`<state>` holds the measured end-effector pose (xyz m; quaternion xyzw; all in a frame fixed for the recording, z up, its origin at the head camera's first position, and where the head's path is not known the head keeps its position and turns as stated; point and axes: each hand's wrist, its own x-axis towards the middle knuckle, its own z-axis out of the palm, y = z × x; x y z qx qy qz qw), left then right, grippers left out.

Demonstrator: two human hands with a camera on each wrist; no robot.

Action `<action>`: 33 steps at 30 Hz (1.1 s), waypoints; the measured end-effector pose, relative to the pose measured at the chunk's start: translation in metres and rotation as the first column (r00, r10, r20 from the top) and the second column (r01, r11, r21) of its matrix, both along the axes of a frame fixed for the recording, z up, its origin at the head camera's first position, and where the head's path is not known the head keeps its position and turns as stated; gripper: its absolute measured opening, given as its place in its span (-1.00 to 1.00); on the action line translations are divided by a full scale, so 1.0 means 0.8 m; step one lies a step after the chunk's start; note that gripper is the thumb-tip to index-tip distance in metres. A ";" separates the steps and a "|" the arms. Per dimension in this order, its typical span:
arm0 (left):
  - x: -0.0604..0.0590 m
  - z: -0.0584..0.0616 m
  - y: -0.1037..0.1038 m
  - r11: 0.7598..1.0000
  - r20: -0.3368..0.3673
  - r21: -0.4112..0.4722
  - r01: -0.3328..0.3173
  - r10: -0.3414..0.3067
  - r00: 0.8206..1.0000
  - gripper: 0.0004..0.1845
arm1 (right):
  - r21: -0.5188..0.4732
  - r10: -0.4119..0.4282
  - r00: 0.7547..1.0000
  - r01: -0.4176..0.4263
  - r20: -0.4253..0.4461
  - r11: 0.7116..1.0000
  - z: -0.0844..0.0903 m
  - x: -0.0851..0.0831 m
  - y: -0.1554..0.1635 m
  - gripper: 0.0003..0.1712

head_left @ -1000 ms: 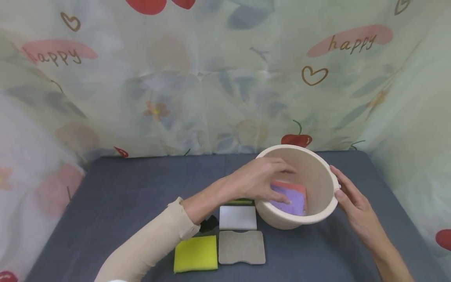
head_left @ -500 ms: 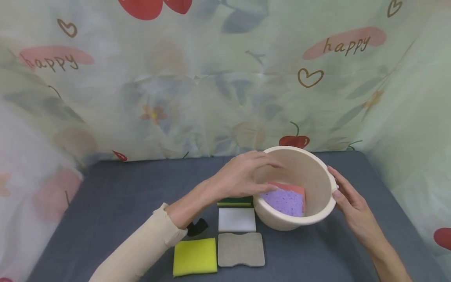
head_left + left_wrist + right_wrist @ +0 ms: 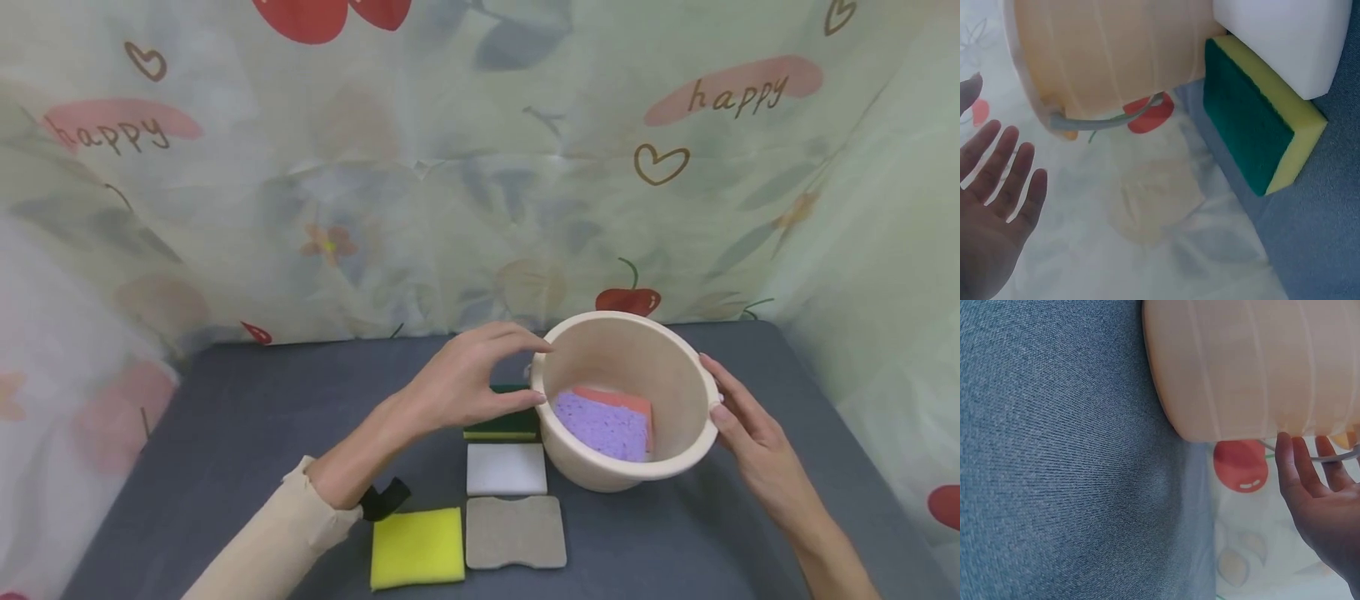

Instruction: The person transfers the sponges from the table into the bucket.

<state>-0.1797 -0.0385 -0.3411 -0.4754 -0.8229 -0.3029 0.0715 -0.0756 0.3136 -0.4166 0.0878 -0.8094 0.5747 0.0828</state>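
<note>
A cream bucket (image 3: 581, 467) stands at the right of the table in the head view. My right hand (image 3: 757, 442) grips its right rim, thumb at the front and fingers behind. Beside the left rim is my left hand (image 3: 457, 375), fingers spread and holding nothing; the left wrist view shows it apart from the bucket. Inside the bucket a speckled purple sponge (image 3: 603, 427) lies over a red sponge (image 3: 637, 404). Left of the bucket sits a green and yellow scouring sponge (image 3: 1244, 119), partly hidden by the left hand in the head view.
A white block-shaped sponge (image 3: 506, 469) and a grey pad with notched edges (image 3: 516, 532) lie in line before the scouring sponge. A yellow sponge (image 3: 417, 547) is left of the grey pad. Behind the dark table (image 3: 262, 417) hangs a printed curtain (image 3: 420, 208).
My left hand has drawn back leftward out of the bucket's mouth, leaving the purple sponge inside in full view. The right hand keeps its grip on the rim.
</note>
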 end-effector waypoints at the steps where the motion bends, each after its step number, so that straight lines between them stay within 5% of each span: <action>1: 0.001 0.001 -0.002 1.000 0.000 0.001 -0.001 0.001 1.000 -0.46 | 0.001 0.000 1.000 0.000 0.002 1.000 0.000 0.000 0.000 -0.36; 13: 0.024 0.008 -0.033 0.998 -0.007 -0.037 -0.055 0.055 0.998 -0.42 | 0.075 -0.032 0.999 0.030 0.021 0.997 0.002 -0.002 0.000 -0.36; 20: 0.043 0.005 -0.057 0.995 0.062 -0.061 -0.083 0.086 0.994 -0.39 | 0.083 -0.037 0.999 0.035 0.022 0.996 0.001 -0.002 0.001 -0.35; 33: 0.073 -0.023 -0.098 0.973 0.144 -0.157 -0.169 0.191 0.971 -0.33 | 0.070 -0.022 1.000 0.020 0.020 0.997 0.001 -0.002 0.000 -0.35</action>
